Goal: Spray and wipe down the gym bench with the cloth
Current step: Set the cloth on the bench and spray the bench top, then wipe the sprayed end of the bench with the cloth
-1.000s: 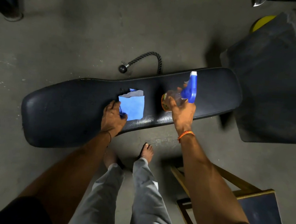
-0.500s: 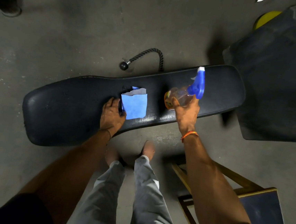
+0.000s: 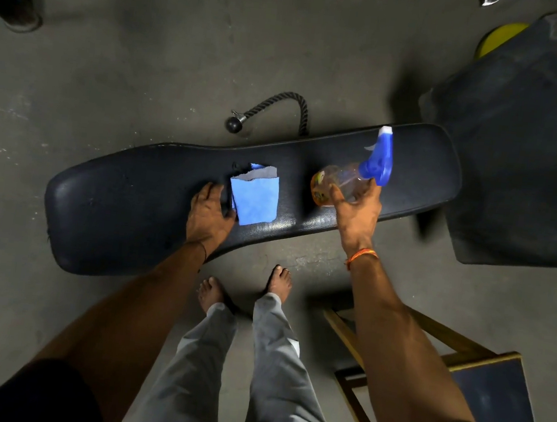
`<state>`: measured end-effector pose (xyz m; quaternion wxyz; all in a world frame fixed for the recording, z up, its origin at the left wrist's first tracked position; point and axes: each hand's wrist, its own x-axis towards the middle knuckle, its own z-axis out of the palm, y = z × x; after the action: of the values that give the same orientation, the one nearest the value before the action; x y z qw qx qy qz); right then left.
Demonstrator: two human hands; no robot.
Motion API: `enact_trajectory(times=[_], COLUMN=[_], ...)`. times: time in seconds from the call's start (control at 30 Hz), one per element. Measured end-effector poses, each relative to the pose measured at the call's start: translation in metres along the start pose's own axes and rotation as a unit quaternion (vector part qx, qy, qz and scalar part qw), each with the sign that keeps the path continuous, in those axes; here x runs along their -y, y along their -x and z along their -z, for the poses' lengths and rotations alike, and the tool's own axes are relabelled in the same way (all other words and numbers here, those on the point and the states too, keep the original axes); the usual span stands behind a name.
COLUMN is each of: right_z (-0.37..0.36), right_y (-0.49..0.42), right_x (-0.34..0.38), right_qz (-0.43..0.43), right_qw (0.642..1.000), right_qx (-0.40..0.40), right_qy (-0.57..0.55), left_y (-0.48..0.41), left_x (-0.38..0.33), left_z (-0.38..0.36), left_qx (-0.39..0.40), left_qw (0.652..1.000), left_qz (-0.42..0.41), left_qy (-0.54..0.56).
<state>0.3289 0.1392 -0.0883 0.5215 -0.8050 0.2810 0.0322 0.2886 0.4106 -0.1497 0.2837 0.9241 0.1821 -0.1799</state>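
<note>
A long black padded gym bench [image 3: 129, 196] lies across the middle of the view. A folded blue cloth [image 3: 254, 196] rests flat on its pad. My left hand [image 3: 209, 213] lies on the pad at the cloth's left edge, fingertips touching it. My right hand [image 3: 359, 209] holds a clear spray bottle [image 3: 344, 183] with a blue trigger head above the right part of the bench, nozzle pointing away from me. An orange band circles my right wrist.
A black rope handle [image 3: 273, 108] lies on the concrete floor behind the bench. A dark padded block [image 3: 522, 139] stands at the right, a yellow object behind it. A wooden-framed stool [image 3: 479, 373] is at lower right. My bare feet stand just before the bench.
My right hand has carried the spray bottle rightward along the bench and tilted its nozzle farther away. My left hand has stayed at the cloth's edge.
</note>
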Motion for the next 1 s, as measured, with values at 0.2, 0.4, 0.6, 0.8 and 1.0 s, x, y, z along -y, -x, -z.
enact_trajectory(times=[0.2, 0.4, 0.6, 0.8, 1.0], right_z=[0.003, 0.003, -0.002, -0.059, -0.123], right_y=[0.001, 0.006, 0.021, 0.062, 0.081], right_x=[-0.008, -0.023, -0.050, -0.058, -0.030], right_qz=[0.004, 0.000, -0.078, -0.085, 0.115], right_qw=[1.000, 1.000, 0.994, 0.996, 0.977], right_qx=[0.016, 0.024, -0.071, 0.008, 0.105], right_qy=[-0.015, -0.020, -0.008, 0.041, 0.145], left_y=[0.003, 0.005, 0.012, 0.019, 0.028], left_x=[-0.002, 0.004, 0.015, 0.042, 0.091], left_z=[0.004, 0.009, 0.012, 0.017, 0.037], left_qx=[-0.001, 0.000, 0.004, 0.011, 0.021], left_qw=[1.000, 1.000, 1.000, 1.000, 0.998], left_qz=[0.005, 0.010, 0.030, 0.025, 0.007], left_qy=[0.004, 0.003, -0.002, -0.009, -0.063])
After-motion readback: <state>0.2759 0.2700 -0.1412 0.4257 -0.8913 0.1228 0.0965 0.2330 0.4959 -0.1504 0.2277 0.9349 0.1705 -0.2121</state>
